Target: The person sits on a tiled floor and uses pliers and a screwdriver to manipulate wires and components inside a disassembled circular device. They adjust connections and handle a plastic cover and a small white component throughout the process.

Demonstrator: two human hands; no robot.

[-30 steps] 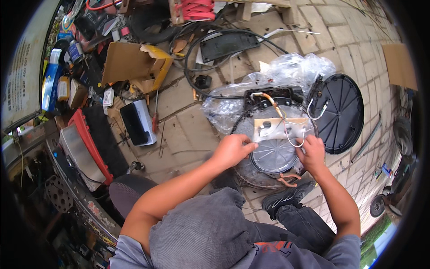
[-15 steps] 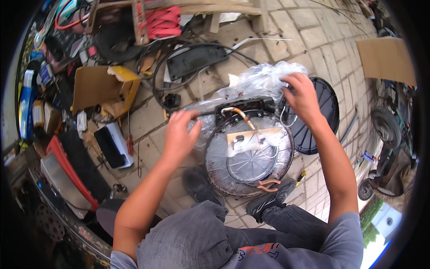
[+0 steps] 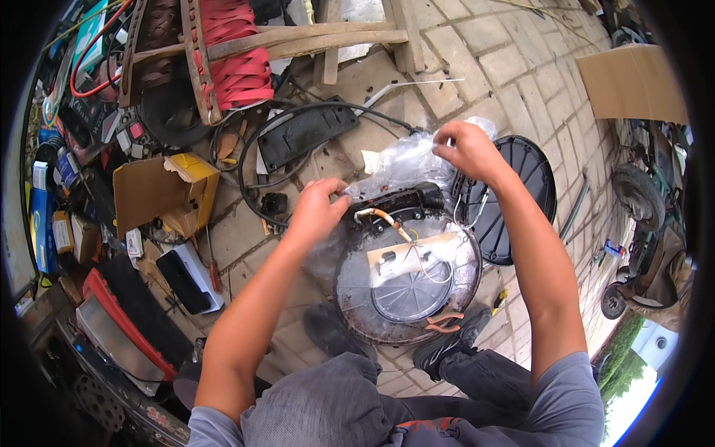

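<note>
My left hand (image 3: pixel 316 213) pinches the left edge of a clear plastic sheet (image 3: pixel 402 165), thumb and fingers closed on it. Farther right, my right hand (image 3: pixel 471 153) grips the same crumpled sheet near its far right part. Below the plastic, between my feet, sits a large round metal wheel hub (image 3: pixel 350 287) with a dark bracket on its far side. A whitish-orange cable bundle (image 3: pixel 387 217) curves out of that bracket. On the hub lie a pale card with small dark parts (image 3: pixel 387 262) and orange-handled pliers (image 3: pixel 445 322).
A round black ribbed cover (image 3: pixel 521 197) lies right of the hub. Beyond the plastic are a black cable loop, a flat black box (image 3: pixel 309 134) and a wooden stool (image 3: pixel 328 41). An open cardboard box (image 3: pixel 145 190) and a phone (image 3: pixel 184 281) lie left; a cart wheel (image 3: pixel 639 197) stands right.
Both hands have closed on the plastic sheet; the left was apart from it with fingers spread. The right hand has moved left, and the sheet has been drawn together. The view has shifted slightly.
</note>
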